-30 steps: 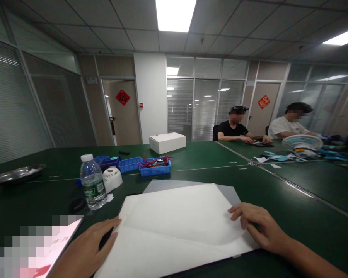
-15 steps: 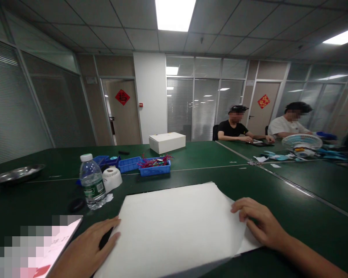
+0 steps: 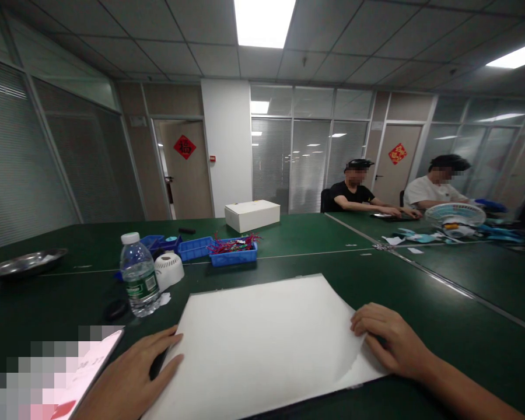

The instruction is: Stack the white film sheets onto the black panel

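A large white sheet of paper (image 3: 262,344) lies in front of me on the green table, its right side slightly lifted, with another pale layer showing beneath it at the lower right. My left hand (image 3: 133,373) rests at the sheet's left edge, thumb and index finger stretched apart with their tips on the paper. At the right edge my right hand (image 3: 394,341) has its fingers curled against the sheet, closed on the paper's border. Whether the fingers reach under it is hidden.
Beyond the left hand stand a water bottle (image 3: 140,277) and a white vented part (image 3: 169,268). A blue tray (image 3: 234,256) holds tangled red wires; behind it is a white box (image 3: 252,216). A steel dish (image 3: 24,263) sits left. Two people and a fan (image 3: 455,216) are at right.
My right hand has shifted slightly down, and the sheet's near edge has come down flatter toward the table. The left hand has barely moved.
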The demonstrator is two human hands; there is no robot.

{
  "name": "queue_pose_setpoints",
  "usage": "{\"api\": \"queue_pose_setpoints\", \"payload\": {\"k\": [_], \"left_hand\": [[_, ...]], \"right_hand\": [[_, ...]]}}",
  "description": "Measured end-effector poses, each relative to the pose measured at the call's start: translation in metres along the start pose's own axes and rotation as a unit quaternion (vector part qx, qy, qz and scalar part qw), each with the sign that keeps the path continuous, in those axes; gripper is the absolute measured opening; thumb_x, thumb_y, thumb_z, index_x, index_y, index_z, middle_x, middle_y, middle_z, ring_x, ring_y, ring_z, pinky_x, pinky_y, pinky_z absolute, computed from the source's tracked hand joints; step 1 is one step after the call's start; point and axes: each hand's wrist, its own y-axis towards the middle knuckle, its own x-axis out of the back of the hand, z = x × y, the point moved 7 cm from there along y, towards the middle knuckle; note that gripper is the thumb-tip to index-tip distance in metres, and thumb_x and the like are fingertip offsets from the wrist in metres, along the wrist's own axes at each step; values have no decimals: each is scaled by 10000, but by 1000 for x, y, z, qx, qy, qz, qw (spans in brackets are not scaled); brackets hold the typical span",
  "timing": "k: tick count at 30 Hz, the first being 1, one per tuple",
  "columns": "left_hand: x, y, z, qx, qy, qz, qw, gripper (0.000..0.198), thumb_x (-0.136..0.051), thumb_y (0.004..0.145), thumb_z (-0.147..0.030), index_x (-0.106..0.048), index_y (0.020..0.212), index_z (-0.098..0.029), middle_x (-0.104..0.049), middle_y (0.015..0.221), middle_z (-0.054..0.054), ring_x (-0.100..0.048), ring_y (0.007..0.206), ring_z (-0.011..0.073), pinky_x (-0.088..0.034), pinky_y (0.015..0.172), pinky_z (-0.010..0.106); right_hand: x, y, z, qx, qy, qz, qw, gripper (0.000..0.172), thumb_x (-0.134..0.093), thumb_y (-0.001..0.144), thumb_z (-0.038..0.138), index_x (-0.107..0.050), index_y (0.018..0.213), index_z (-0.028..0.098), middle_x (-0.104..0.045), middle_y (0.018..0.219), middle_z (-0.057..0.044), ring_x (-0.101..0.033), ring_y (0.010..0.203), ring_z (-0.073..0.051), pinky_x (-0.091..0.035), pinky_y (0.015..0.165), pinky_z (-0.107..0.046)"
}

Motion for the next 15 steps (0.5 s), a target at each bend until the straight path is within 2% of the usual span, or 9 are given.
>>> {"api": "queue_pose_setpoints", "payload": {"k": [8,13,15], "left_hand": [[-1,0,4,-6,-17,-6,1000,569,-443,960,-638,-670,1376,-323,-642,1462,5,-594,1353,309,-424,1176,511],[-2,1,7,-4,-21,-13,1000,549,-453,955,-634,-699,1337,-326,-681,1414,-4,-617,1330,301,-444,1164,489],[-2,2,7,-3,-21,-14,1000,538,-455,953,-634,-710,1319,-334,-686,1407,-9,-622,1324,302,-449,1158,491]], "right_hand": [[-3,1,5,4,17,29,999,198,-494,880,151,-636,993,228,-711,986,-56,-658,922,-212,-488,818,-381],[-5,-1,14,21,90,75,993,202,-512,931,303,-646,1069,243,-710,1051,-63,-657,982,-216,-491,868,-390],[-5,-4,11,14,119,66,991,254,-505,944,400,-660,1081,253,-716,1047,-60,-662,985,-219,-499,879,-393]]}}
